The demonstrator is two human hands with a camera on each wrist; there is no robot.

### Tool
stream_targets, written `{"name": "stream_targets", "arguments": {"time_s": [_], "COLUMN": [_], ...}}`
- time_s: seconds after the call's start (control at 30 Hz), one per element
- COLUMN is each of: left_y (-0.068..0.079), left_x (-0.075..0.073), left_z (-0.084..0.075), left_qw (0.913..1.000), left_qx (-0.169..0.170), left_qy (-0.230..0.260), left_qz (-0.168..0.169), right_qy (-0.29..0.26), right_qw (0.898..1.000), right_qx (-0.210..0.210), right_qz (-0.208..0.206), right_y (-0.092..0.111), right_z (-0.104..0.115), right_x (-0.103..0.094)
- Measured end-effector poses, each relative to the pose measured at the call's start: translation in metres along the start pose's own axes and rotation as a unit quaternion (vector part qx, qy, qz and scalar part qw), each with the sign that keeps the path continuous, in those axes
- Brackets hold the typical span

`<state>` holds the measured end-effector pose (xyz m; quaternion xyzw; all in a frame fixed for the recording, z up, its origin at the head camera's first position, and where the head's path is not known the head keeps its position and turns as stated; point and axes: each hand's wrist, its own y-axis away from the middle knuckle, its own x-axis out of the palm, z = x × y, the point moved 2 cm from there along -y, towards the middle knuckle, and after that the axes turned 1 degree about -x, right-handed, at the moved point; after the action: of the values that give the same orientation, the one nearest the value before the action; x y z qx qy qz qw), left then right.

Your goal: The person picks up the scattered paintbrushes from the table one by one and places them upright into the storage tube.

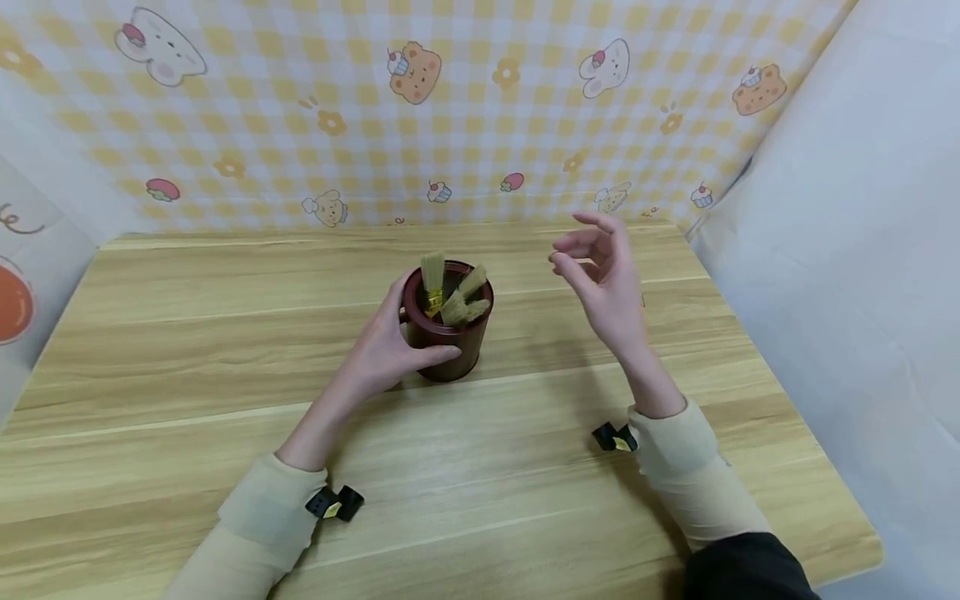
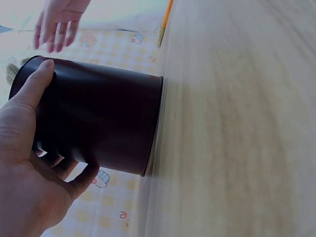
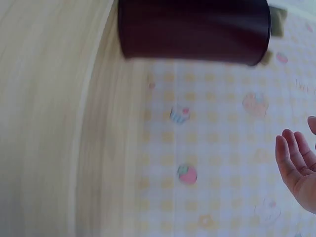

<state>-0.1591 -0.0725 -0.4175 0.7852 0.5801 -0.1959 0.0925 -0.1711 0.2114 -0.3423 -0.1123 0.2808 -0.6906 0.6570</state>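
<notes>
A dark brown cylindrical cup point(image 1: 450, 354) stands upright on the table with several pale-bristled brushes point(image 1: 432, 271) in it, bristles up. My left hand point(image 1: 386, 346) grips the cup from its left side, thumb across the near wall. In the left wrist view the fingers point(image 2: 84, 180) curl round the cup's other side. To the right of the cup, my right hand point(image 1: 603, 287) is raised above the table, fingers loosely bent, holding nothing. A thin orange stick with a darker tip point(image 2: 166, 19) lies on the table in the left wrist view; its kind is unclear.
The light wooden table point(image 1: 187, 333) meets a yellow-and-white checked cloth point(image 1: 480, 125) printed with cartoon animals at its back edge. White sheeting point(image 1: 862, 250) hangs along the right side. The table's front right corner point(image 1: 870, 550) is rounded.
</notes>
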Motion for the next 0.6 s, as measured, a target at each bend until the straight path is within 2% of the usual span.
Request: {"name": "stream_targets", "arguments": {"time_s": [0.33,0.47,0.6], "left_y": [0.000,-0.001,-0.002], "left_x": [-0.001,0.000,0.001], "left_z": [0.002,0.003,0.002], "left_qw": [0.9999,0.9998,0.9997], "left_qx": [-0.014,-0.020,-0.021], "left_qy": [-0.003,-0.004,-0.007], "left_qz": [0.001,0.004,0.004], "right_qy": [0.042,0.070,0.105], "right_qw": [0.995,0.988,0.977], "right_qx": [0.088,0.136,0.187], "right_qz": [-0.026,-0.032,-0.019], "right_y": [-0.001,0.000,0.003], "right_z": [-0.038,-0.052,-0.064], "right_x": [-0.056,-0.073,-0.088]}}
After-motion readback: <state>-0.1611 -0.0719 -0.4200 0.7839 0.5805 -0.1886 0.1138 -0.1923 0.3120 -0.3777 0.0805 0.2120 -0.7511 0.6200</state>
